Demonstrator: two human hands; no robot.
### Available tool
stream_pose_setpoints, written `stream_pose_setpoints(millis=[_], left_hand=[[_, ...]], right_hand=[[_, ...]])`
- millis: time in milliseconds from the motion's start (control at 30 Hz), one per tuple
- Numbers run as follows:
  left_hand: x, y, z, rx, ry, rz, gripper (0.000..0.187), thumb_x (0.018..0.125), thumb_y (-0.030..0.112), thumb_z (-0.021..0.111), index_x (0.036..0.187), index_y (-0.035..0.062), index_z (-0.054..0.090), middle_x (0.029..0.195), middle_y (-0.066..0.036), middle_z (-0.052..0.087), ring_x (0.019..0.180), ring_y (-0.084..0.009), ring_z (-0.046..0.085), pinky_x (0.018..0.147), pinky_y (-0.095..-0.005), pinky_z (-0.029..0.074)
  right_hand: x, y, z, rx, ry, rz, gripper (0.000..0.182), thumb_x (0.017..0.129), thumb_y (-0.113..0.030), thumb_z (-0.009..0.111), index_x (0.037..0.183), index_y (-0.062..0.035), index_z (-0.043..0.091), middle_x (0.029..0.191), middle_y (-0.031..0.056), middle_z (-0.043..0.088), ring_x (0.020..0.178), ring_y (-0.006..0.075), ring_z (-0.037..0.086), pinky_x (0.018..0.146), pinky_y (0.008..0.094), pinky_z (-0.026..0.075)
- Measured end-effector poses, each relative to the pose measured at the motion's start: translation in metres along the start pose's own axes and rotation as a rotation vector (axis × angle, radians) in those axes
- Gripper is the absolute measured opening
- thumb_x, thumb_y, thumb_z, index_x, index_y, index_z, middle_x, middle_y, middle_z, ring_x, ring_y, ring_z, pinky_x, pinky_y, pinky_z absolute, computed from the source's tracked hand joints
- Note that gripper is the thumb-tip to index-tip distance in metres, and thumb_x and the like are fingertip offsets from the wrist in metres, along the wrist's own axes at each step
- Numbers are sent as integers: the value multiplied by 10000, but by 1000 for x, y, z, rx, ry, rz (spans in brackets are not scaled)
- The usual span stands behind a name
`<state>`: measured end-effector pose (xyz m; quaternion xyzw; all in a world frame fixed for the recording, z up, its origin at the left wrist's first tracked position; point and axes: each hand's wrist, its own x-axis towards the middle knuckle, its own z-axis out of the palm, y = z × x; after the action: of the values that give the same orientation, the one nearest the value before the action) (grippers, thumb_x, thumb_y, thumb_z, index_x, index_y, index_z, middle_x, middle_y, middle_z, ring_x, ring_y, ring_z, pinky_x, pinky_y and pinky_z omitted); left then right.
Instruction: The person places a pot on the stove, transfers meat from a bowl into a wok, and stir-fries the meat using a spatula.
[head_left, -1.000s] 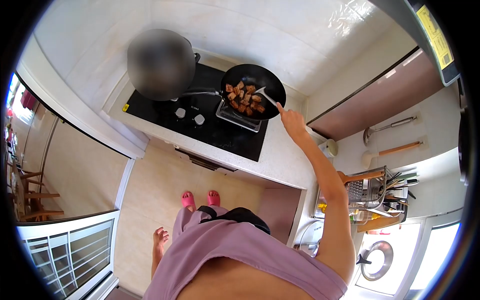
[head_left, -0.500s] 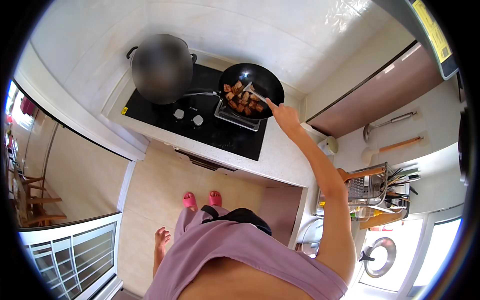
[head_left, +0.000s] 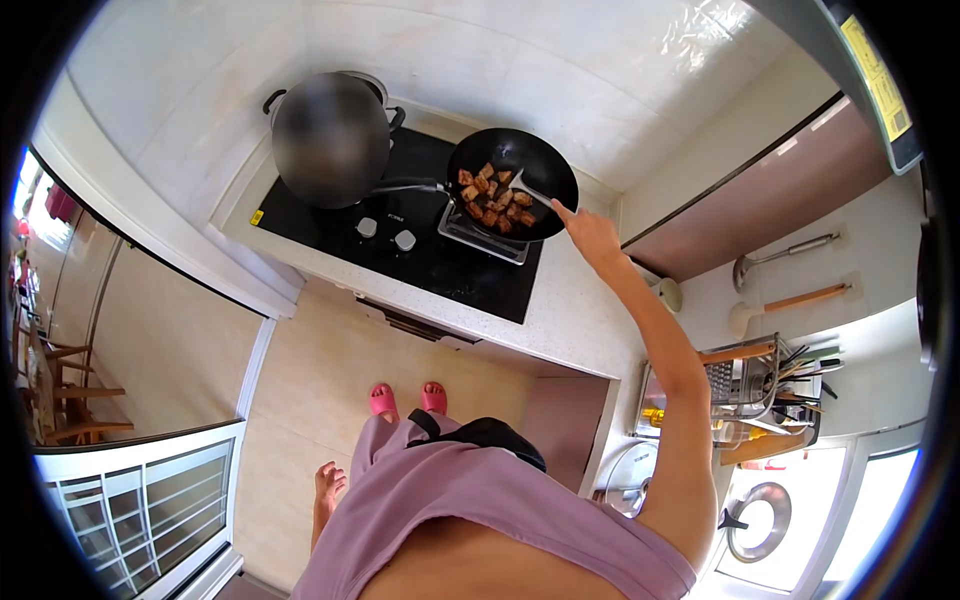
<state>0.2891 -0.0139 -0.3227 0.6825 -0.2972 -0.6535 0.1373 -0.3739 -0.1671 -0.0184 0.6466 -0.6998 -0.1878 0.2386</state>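
My right hand (head_left: pixel 590 235) is closed around the handle of a spatula (head_left: pixel 532 190), whose head reaches down among the browned meat chunks (head_left: pixel 492 214). Several of these chunks lie in the lower left half of a black wok (head_left: pixel 520 150) on the right burner. The wok's long handle (head_left: pixel 410 186) points left, and neither hand touches it. Down by my left side, my left hand (head_left: pixel 330 484) hangs with loosely bent, parted fingers and nothing in it.
A large pot (head_left: pixel 335 140) stands on the left side of the black cooktop (head_left: pixel 330 230), its top blurred. Two knobs sit near the cooktop's front. At right are a utensil rack (head_left: pixel 745 385), a hanging ladle (head_left: pixel 785 255) and a wooden-handled turner (head_left: pixel 800 300).
The spatula has shifted within the wok and the meat chunks lie differently. My right hand is slightly lower and further right. The whole view has shifted a little; my left hand still hangs.
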Motion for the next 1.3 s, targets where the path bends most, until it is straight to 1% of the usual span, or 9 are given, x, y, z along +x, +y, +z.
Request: stream_pose_setpoints(millis=[133, 200, 333, 400, 733, 900, 1000, 1167, 1300], left_hand=[[12, 5, -1, -48, 10, -41, 359, 877, 210, 481, 1209, 83, 432, 1010, -115, 571, 797, -210, 596, 684, -337, 490], [17, 3, -5, -42, -8, -21, 370, 880, 218, 485, 1220, 86, 420, 1018, -119, 571, 805, -217, 598, 684, -337, 491], [23, 1, -4, 38, -56, 67, 382, 880, 219, 489, 1229, 85, 408, 1020, -122, 570, 815, -224, 596, 692, -345, 490], [17, 4, -2, 22, -9, -10, 399, 868, 204, 494, 1237, 86, 397, 1019, -123, 569, 834, -236, 594, 710, -356, 488], [4, 5, -2, -8, -5, 3, 415, 843, 234, 512, 1219, 86, 416, 995, -102, 567, 783, -197, 581, 706, -341, 482], [7, 5, 0, -13, -5, -4, 413, 858, 243, 497, 1228, 86, 404, 1016, -108, 564, 813, -215, 582, 719, -358, 481], [10, 4, 1, -22, -22, -28, 411, 866, 237, 484, 1236, 83, 397, 1027, -114, 563, 831, -224, 582, 724, -361, 480], [10, -1, 5, -40, -20, -30, 426, 869, 233, 476, 1253, 75, 383, 1039, -125, 561, 838, -226, 583, 741, -367, 477], [1, -9, 4, -33, -12, -49, 419, 863, 212, 477, 1247, 72, 388, 967, -117, 570, 724, -185, 579, 681, -325, 481]], right_hand=[[9, 0, -18, -56, -18, 10, 529, 777, -70, 513, 1288, -162, 415, 680, 48, 568, 567, 176, 603, 478, 269, 485], [12, 1, -19, 5, 55, -34, 519, 769, -71, 523, 1275, -138, 429, 677, 46, 566, 567, 174, 602, 482, 267, 484], [12, -2, -26, -40, 14, -92, 505, 763, -73, 530, 1259, -118, 443, 671, 48, 567, 571, 171, 605, 480, 269, 484], [14, -2, -26, -22, 19, -76, 492, 764, -77, 533, 1247, -114, 451, 658, 48, 569, 576, 173, 607, 480, 271, 484], [9, 2, -25, -63, -19, -74, 457, 757, -70, 543, 1210, -102, 487, 650, 46, 574, 587, 172, 614, 476, 269, 486], [20, 0, -30, -42, 34, -80, 316, 805, -79, 522, 1120, -76, 546, 611, 31, 574, 576, 176, 614, 475, 275, 487], [32, -6, -30, -85, -54, -132, 458, 762, -52, 542, 1212, -121, 490, 632, 35, 571, 586, 174, 613, 462, 273, 478], [47, -14, -25, -75, -61, -149, 436, 776, -58, 532, 1201, -154, 503, 619, 31, 569, 567, 175, 611, 448, 280, 474], [38, 1, -38, -28, -67, -63, 446, 783, -71, 522, 1219, -160, 486, 619, 39, 568, 552, 190, 605, 449, 302, 477]])
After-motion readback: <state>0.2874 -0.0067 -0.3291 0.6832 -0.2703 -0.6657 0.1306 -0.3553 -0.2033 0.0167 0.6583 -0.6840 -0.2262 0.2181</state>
